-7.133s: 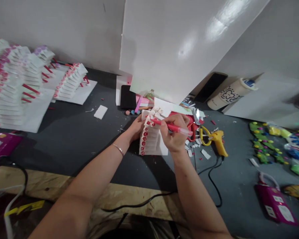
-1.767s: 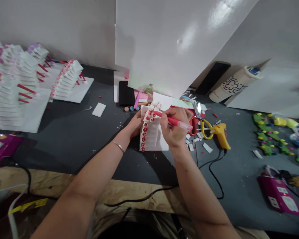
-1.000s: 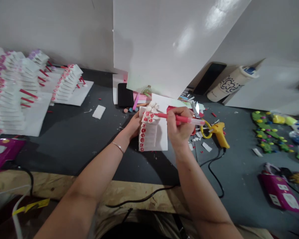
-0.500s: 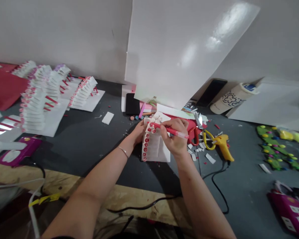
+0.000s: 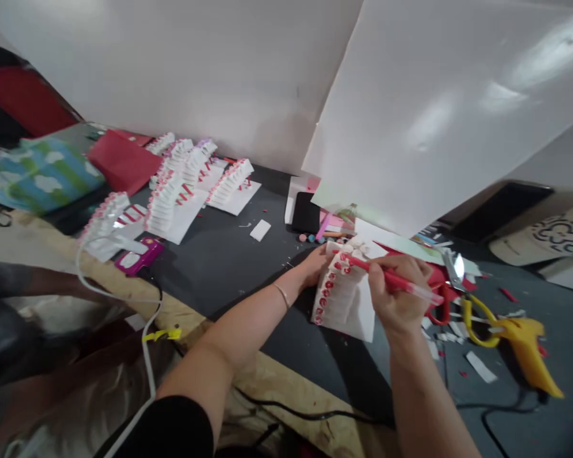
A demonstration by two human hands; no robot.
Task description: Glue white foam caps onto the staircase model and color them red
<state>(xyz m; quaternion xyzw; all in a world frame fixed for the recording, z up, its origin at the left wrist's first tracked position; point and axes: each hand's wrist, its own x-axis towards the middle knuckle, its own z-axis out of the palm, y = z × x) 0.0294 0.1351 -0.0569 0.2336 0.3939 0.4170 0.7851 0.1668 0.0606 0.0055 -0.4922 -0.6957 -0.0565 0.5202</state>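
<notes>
One red pen sits pinched in the right hand, over the white model on the worktop; the left hand's fingers are hidden behind. Probably light and crushable, the model is best held by its base.

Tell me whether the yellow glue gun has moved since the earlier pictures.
No. The yellow glue gun still lies just right of the yellow scissors handle, as before; only the camera view has turned.
</notes>
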